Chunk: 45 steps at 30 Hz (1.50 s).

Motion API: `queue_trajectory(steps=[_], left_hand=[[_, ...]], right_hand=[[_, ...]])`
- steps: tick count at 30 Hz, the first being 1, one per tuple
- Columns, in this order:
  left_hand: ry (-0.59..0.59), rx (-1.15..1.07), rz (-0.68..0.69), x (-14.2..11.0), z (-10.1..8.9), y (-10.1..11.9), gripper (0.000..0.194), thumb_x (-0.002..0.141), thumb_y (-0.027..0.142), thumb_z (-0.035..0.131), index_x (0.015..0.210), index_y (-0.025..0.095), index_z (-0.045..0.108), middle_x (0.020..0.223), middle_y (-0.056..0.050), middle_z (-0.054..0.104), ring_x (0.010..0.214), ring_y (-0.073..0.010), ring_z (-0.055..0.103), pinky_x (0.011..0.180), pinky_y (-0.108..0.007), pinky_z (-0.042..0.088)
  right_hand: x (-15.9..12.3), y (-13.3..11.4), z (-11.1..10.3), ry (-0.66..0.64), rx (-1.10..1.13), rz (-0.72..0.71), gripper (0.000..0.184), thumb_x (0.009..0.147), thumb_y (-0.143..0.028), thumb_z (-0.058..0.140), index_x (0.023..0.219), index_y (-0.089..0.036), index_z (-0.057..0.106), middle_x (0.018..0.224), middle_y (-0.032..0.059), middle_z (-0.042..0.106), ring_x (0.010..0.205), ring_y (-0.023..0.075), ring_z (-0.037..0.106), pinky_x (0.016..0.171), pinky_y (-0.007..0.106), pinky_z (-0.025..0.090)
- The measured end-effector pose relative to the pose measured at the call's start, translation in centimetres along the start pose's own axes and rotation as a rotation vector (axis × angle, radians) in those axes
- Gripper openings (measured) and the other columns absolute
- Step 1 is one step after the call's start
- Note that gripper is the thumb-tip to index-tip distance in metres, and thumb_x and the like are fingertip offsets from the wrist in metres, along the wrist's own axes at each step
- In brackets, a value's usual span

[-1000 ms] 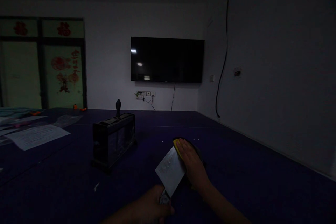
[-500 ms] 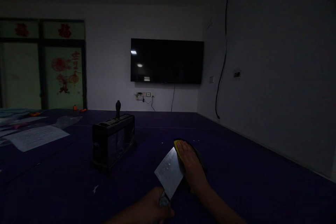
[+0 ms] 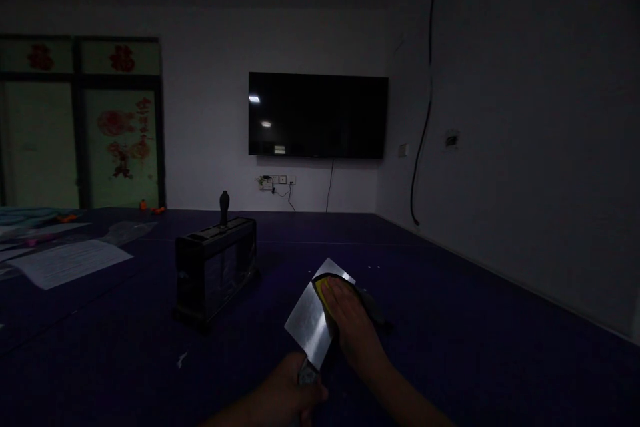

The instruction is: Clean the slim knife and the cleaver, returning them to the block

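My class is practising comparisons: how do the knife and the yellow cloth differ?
Look: the knife is shiny and grey; the cloth is yellow with a dark border.
Shape: the knife has a flat blade with straight edges; the cloth shows a curved edge.
Position: the knife lies underneath; the cloth covers part of it.
Shared: each is partly hidden, the knife by the left grip, the cloth by the right grip.

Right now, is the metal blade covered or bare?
Partly covered: the right hand holds a yellow cloth over the blade, whose far corner and part near the left hand lie bare.
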State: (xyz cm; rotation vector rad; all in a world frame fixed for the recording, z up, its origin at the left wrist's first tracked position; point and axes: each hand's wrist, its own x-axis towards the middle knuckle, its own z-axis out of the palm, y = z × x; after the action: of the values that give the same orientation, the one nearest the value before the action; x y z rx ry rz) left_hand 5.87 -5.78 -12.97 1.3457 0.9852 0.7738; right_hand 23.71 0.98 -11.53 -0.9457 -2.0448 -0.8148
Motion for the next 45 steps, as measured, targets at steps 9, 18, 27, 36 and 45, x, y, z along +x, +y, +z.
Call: queue_trajectory(steps=[9, 18, 27, 36, 45], left_hand=[[-0.027, -0.057, 0.046, 0.4, 0.1, -0.2, 0.041, 0.06, 0.042, 0.069, 0.081, 0.019, 0.042, 0.04, 0.012, 0.043, 0.031, -0.0052, 0.036, 0.037, -0.018, 0.026], [-0.033, -0.093, 0.067, 0.7, 0.3, -0.7, 0.048, 0.059, 0.048, 0.068, 0.084, 0.02, 0.04, 0.038, 0.014, 0.04, 0.027, -0.0054, 0.033, 0.035, -0.019, 0.026], [-0.035, -0.069, 0.034, 0.1, 0.4, -0.1, 0.042, 0.06, 0.041, 0.069, 0.083, 0.019, 0.042, 0.041, 0.011, 0.044, 0.031, -0.0058, 0.037, 0.037, -0.019, 0.027], [-0.016, -0.049, -0.004, 0.2, 0.1, -0.3, 0.043, 0.059, 0.041, 0.07, 0.084, 0.019, 0.042, 0.041, 0.012, 0.044, 0.03, -0.0059, 0.036, 0.035, -0.018, 0.025], [-0.009, -0.028, 0.007, 0.0, 0.1, 0.1, 0.036, 0.059, 0.038, 0.068, 0.079, 0.019, 0.043, 0.04, 0.011, 0.044, 0.031, -0.0052, 0.036, 0.034, -0.018, 0.025]], right_hand=[[0.3, -0.7, 0.0, 0.047, 0.0, -0.129, 0.059, 0.086, -0.002, 0.03, 0.144, -0.014, 0.021, 0.14, 0.0113, 0.042, 0.133, 0.0233, 0.03, 0.099, 0.042, 0.044], [0.5, -1.2, -1.1, 0.014, 0.049, -0.197, 0.054, 0.088, -0.004, 0.031, 0.141, -0.015, 0.029, 0.14, 0.009, 0.042, 0.132, 0.0208, 0.031, 0.102, 0.04, 0.042], [0.3, -0.3, -0.7, 0.043, 0.012, -0.087, 0.062, 0.084, 0.0, 0.029, 0.143, -0.018, 0.025, 0.141, 0.009, 0.04, 0.131, 0.0207, 0.034, 0.102, 0.042, 0.041], [-0.2, 1.7, 0.5, 0.047, 0.005, 0.067, 0.079, 0.074, 0.007, 0.027, 0.146, -0.022, 0.011, 0.147, 0.0067, 0.03, 0.134, 0.0215, 0.027, 0.105, 0.045, 0.037], [-0.6, 2.3, 1.3, 0.038, 0.029, 0.13, 0.09, 0.063, 0.011, 0.026, 0.146, -0.022, 0.011, 0.149, 0.0059, 0.025, 0.135, 0.0213, 0.023, 0.106, 0.046, 0.035]])
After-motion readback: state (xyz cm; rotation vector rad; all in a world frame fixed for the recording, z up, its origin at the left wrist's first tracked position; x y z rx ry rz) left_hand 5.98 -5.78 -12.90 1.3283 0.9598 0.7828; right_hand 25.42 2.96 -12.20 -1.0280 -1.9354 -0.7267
